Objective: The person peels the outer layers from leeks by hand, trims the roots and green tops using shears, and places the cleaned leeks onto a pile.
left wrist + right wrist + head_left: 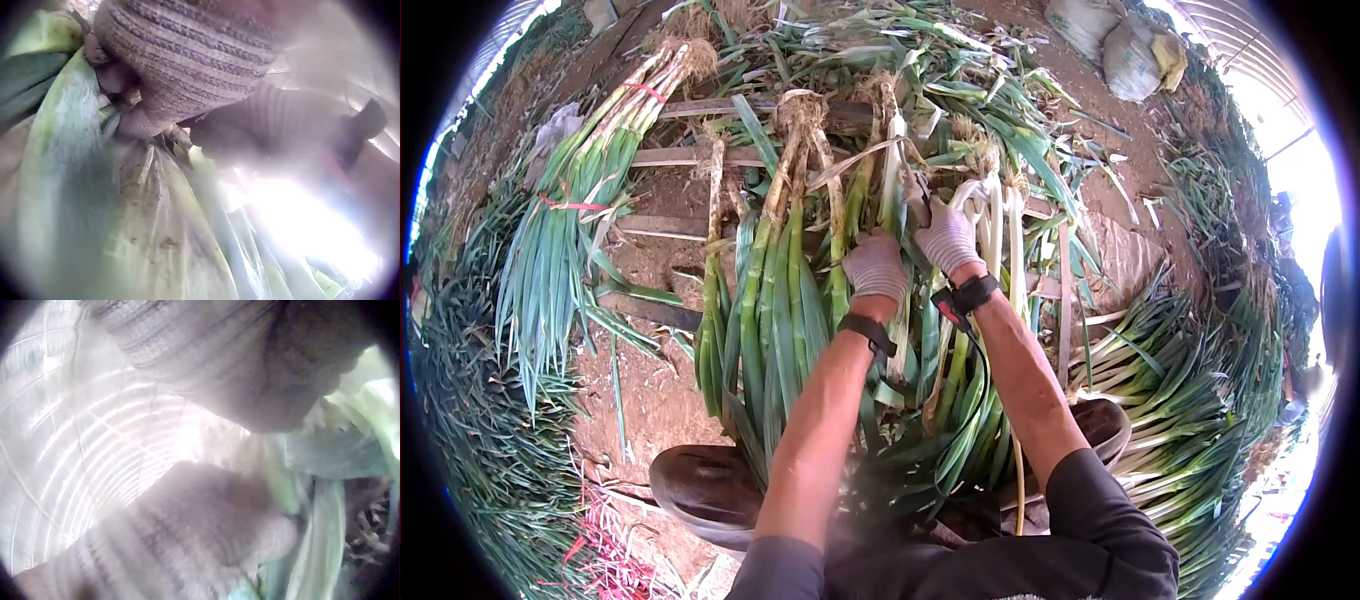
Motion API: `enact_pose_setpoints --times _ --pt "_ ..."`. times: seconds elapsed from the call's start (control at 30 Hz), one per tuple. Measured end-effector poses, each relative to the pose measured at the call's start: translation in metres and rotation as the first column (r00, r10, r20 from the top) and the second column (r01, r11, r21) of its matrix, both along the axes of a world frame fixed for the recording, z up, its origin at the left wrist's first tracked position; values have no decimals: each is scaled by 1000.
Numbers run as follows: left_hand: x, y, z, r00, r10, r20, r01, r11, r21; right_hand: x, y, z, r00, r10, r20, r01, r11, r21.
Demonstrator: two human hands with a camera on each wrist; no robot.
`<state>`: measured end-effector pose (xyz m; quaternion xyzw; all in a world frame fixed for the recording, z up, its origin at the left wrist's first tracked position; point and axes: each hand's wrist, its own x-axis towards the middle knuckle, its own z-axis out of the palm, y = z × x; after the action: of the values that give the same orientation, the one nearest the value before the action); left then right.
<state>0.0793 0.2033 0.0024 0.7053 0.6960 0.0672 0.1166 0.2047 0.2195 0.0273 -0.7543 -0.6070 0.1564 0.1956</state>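
Observation:
The gloved left hand [876,268] has its fingers curled round a green onion stalk [890,205] in the middle of the pile; its striped glove [181,56] fills the top of the left wrist view. Just right and slightly higher, the gloved right hand [947,238] grips a small dark item [919,198], its kind unclear, beside the white part of the stalk. In the right wrist view the right hand [237,362] is above the left hand [181,531], with green leaves at the right. The fingertips are mostly hidden.
Untrimmed onions with brown roots [800,110] lie left of the hands, peeled white stalks [997,230] to the right. A tied bundle [590,180] lies far left, a pile of onions [1170,400] at lower right. Wooden slats [662,228], sacks [1130,65] and a shoe [705,487] are around.

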Motion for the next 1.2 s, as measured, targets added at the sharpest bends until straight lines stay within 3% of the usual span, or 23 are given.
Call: enact_pose_setpoints --times 0.23,0.43,0.6,0.7,0.83,0.9,0.97,1.03,1.2 --pt "-6 -4 1 999 -32 -2 32 998 -57 10 45 0 999 53 -5 -52 997 59" --pt "-17 -10 3 992 -90 93 99 990 -105 16 82 -5 997 71 15 -72 996 45" --pt "-17 -10 4 993 -52 105 69 984 -164 22 108 -7 993 121 7 -121 989 80" --pt "-19 -7 4 989 -32 146 64 973 -220 20 101 4 986 152 -65 -155 987 -43" --pt "-22 -6 7 981 -31 194 82 962 -262 21 75 -3 980 99 -175 -89 994 63" --pt "-23 -6 5 979 -32 203 86 961 -264 22 45 -5 964 154 -217 -148 988 45" --pt "-23 -6 5 978 -36 204 91 959 -268 21 9 2 972 137 -190 -124 989 76" --pt "-20 -8 7 980 -45 192 97 957 -273 20 -28 15 966 62 -252 -75 996 -43" --pt "-11 -24 21 969 -103 224 158 956 -247 30 -114 35 968 26 -248 -57 991 -120"
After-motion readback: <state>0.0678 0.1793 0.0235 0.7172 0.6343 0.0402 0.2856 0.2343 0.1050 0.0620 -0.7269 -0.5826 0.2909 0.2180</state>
